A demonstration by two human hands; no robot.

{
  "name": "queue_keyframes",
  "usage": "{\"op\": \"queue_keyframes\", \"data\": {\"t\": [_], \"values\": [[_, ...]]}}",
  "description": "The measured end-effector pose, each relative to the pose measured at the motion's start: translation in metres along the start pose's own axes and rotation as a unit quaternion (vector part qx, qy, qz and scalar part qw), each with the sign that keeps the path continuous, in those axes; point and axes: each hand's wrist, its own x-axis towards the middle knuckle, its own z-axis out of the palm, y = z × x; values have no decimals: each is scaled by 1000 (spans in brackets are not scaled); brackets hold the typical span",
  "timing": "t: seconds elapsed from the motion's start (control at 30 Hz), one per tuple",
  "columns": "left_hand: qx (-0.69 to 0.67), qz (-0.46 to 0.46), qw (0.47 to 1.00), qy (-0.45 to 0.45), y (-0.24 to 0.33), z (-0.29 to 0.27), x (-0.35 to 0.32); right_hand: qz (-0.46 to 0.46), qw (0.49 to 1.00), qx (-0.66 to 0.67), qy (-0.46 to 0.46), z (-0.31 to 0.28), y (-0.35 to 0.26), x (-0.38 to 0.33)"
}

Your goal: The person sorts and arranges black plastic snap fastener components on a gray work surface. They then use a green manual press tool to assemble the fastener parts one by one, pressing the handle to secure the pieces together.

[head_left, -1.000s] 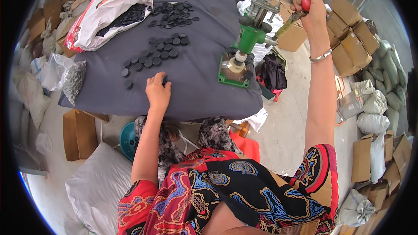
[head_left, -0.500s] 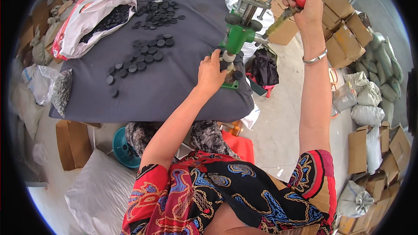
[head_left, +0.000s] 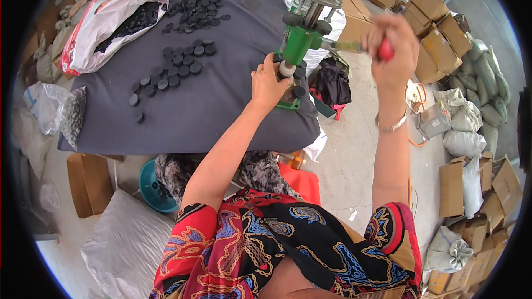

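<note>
A green hand press [head_left: 300,44] stands at the right edge of the cloth-covered table. My left hand [head_left: 268,84] is at its base, index finger and thumb closed around a black round cap [head_left: 281,73] beneath the white plunger [head_left: 287,68]; the fingers partly hide the cap. My right hand [head_left: 394,44], blurred by motion, grips the lever [head_left: 349,46] near its red knob [head_left: 385,50]. More black caps [head_left: 298,91] lie by the press base. On the table to the left, several black caps [head_left: 173,71] sit in loose rows.
A looser heap of black pieces [head_left: 199,12] lies farther back, beside a white sack [head_left: 122,22] holding more. A clear bag [head_left: 72,116] of small grey pieces rests at the left table edge. Cardboard boxes [head_left: 438,50] and filled sacks [head_left: 463,143] line the right side.
My right hand has swung the lever down from its raised slant to about level. The plunger looks lower, while my left hand stays at the press base. The whole view has shifted slightly.
</note>
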Motion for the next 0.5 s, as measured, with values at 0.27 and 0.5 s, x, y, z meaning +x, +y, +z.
{"op": "queue_keyframes", "data": {"t": [0.27,0.5], "values": [[41,29,997,57,-26,-63,-41,-122,961,-230,-97,19,30,-138],[308,-6,902,302,-91,-204,-82,-1,983,-181,-36,9,-1,-99]]}}
